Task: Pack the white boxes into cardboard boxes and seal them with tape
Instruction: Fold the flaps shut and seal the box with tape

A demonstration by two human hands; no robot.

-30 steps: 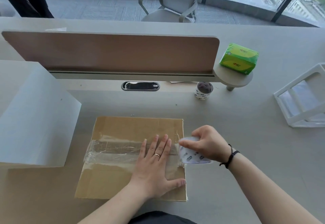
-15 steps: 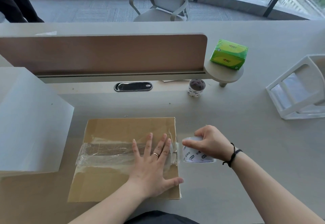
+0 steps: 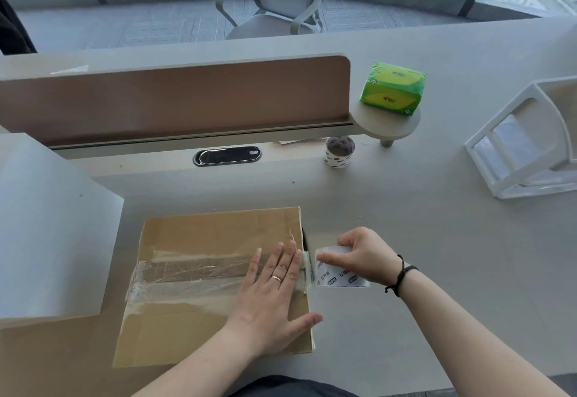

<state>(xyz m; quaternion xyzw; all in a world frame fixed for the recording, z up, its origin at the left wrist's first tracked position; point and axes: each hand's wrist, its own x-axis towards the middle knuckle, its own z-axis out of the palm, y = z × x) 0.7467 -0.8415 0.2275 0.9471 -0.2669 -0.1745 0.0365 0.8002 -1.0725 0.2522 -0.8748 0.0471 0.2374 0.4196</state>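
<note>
A closed cardboard box [image 3: 199, 234] lies on the desk in front of me, with a wide strip of clear tape [image 3: 187, 272] across its top seam. My left hand [image 3: 274, 296] lies flat on the tape near the box's right edge, fingers spread, a ring on one finger. My right hand [image 3: 365, 256] grips a roll of clear tape [image 3: 338, 275] just off the box's right edge, and a short stretch of tape runs from the roll onto the box. A large white box [image 3: 46, 231] stands to the left.
A second tape roll [image 3: 339, 151] stands by the brown desk divider [image 3: 175, 97]. A green tissue pack [image 3: 392, 92] sits on a small round shelf. A white frame-like holder [image 3: 530, 144] lies at the right. An office chair [image 3: 274, 0] stands beyond the desk.
My right hand has pulled the tape roll a little further right past the box's edge. My left hand has slid right along the tape. The camera has shifted slightly.
</note>
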